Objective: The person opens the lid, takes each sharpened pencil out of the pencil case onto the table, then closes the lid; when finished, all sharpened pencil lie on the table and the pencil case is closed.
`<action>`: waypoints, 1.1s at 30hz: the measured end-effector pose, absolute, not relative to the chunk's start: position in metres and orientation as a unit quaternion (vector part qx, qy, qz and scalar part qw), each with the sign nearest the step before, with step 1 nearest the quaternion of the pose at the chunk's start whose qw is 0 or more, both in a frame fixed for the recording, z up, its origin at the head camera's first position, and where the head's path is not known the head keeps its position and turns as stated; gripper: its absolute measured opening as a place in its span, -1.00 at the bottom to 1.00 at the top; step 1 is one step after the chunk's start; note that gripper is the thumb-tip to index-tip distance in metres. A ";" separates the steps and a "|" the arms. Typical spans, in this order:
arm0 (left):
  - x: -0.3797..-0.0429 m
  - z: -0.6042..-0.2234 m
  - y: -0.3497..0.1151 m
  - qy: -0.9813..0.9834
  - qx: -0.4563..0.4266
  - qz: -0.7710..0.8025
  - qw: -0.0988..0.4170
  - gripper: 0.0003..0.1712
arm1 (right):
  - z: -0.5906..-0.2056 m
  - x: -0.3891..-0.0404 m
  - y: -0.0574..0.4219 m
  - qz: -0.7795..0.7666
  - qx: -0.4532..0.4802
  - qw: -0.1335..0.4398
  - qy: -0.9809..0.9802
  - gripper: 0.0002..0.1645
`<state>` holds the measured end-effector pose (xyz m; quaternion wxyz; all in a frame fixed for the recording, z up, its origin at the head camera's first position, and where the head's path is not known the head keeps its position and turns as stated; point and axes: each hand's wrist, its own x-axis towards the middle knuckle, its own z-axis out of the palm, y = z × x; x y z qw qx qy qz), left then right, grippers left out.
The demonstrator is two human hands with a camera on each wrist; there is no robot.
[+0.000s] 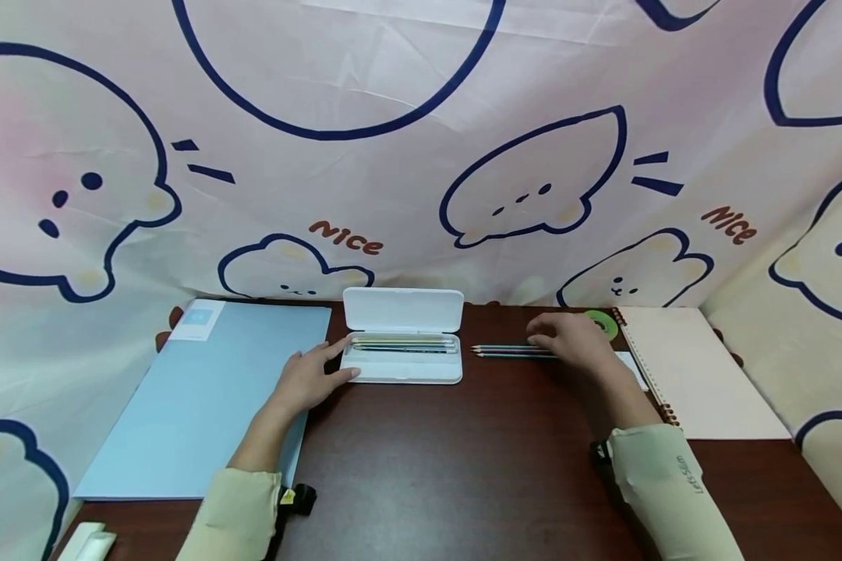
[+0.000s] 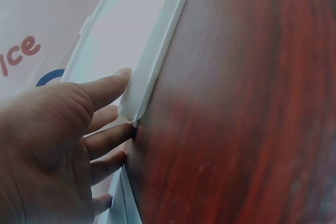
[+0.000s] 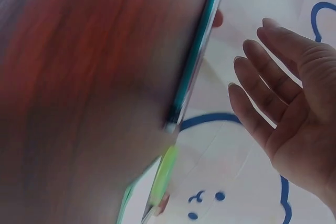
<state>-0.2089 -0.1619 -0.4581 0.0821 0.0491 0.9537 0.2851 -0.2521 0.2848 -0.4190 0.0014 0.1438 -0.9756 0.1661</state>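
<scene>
A white pencil case [image 1: 401,374] stands with its lid raised, several pencils lying inside. At its left end, my left hand [image 1: 312,378] touches it with thumb and fingers fairly straight; in the left wrist view the thumb [image 2: 111,88] lies against the case's corner. To the right, a few dark-green pencils [image 1: 508,352] lie on the table, points toward the case. My right hand [image 1: 577,340] hovers over their far ends, fingers relaxed with nothing between them. The right wrist view shows that hand apart from the pencils [image 3: 195,59].
A light-blue folder [image 1: 210,389] lies on the left and a spiral sketchbook [image 1: 702,374] on the right. Between right hand and sketchbook sit a green tape roll [image 1: 603,322] and a small white item [image 1: 631,368]. A printed cloth [image 1: 407,195] stands behind the table.
</scene>
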 end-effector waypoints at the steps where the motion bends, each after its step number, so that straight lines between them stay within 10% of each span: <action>1: -0.209 -0.458 -0.162 0.954 0.050 0.284 0.082 -0.19 | -0.418 -0.253 0.281 0.170 0.143 0.002 -0.975 -0.77; 33: -0.208 -0.456 -0.161 0.955 0.044 0.281 0.087 -0.18 | -0.430 -0.269 0.143 0.132 0.259 -0.044 -0.956 -0.82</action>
